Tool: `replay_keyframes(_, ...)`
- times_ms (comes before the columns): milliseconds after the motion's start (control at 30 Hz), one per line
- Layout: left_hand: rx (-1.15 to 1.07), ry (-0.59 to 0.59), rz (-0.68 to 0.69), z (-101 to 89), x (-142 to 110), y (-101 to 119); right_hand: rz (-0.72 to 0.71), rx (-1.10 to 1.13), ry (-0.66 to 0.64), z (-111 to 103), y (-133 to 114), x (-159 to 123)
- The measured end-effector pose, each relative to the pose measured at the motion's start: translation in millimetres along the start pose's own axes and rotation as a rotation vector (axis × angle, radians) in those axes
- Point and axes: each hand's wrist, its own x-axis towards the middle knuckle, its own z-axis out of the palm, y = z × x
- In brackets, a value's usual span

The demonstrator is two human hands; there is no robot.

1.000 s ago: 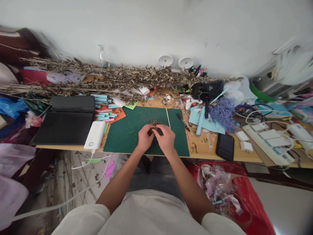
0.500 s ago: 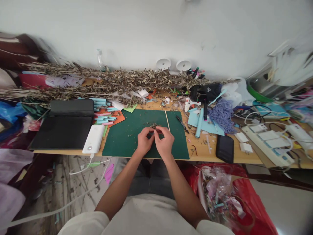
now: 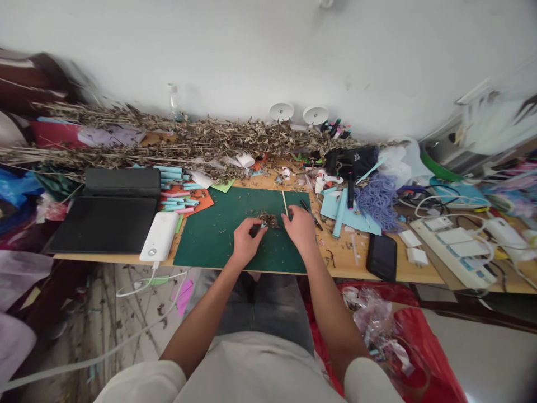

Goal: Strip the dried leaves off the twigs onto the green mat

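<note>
My left hand (image 3: 246, 242) is closed, pinching a small light-blue paper tube (image 3: 263, 225) upright between thumb and fingertips. Just beyond the tube lies a little heap of crumbled dried leaves (image 3: 271, 219) on the green cutting mat (image 3: 210, 235). My right hand (image 3: 301, 226) is over the mat's right side, thumb and index finger apart around the near end of a thin pale stick (image 3: 285, 202). Whether the fingertips touch the stick cannot be made out. A black pen (image 3: 311, 215) lies right beside that hand.
Rolled paper tubes (image 3: 178, 202), a white power bank (image 3: 158, 237) and a black tablet case (image 3: 104, 224) stand left. Dried stalks (image 3: 235, 137) span the back. To the right are a glue gun (image 3: 327, 181), purple yarn (image 3: 380, 198), a phone (image 3: 381, 256) and a power strip (image 3: 455, 252).
My right hand has parted from the left and moved right to the stick. The left hand stays near the leaf heap, and the blue tube in it now shows.
</note>
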Motion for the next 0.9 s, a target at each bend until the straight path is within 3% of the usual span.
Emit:
replay_keyframes(133, 0.013, -0.013, -0.019, 0.2, 0, 0, 0.03, -0.302, -0.174, 10, 0, 20)
replay_keyframes(300, 0.013, -0.002, -0.028, 0.4, -1, -3, 0.037, -0.324, -0.214, 7, -8, 23)
replay_keyframes(400, 0.027, 0.004, -0.034, 0.7, -2, -4, 0.031, -0.107, -0.064, -16, -3, 24)
replay_keyframes(500, 0.019, -0.017, -0.035, 0.3, -2, -2, -0.026, 0.414, 0.096, -41, -4, 17)
replay_keyframes(567, 0.005, -0.022, -0.025, -0.5, -1, 0, -0.052, 0.771, 0.141, -52, -11, 8)
replay_keyframes(633, -0.007, -0.02, -0.009, -1.2, 0, 2, -0.073, 0.977, 0.15, -55, -21, -3)
replay_keyframes(733, -0.024, -0.016, 0.004, -1.4, 0, 4, -0.115, 1.033, 0.123, -49, -33, -16)
replay_keyframes(900, -0.042, -0.007, 0.007, -0.5, 0, 4, -0.184, 0.875, 0.121, -39, -37, -25)
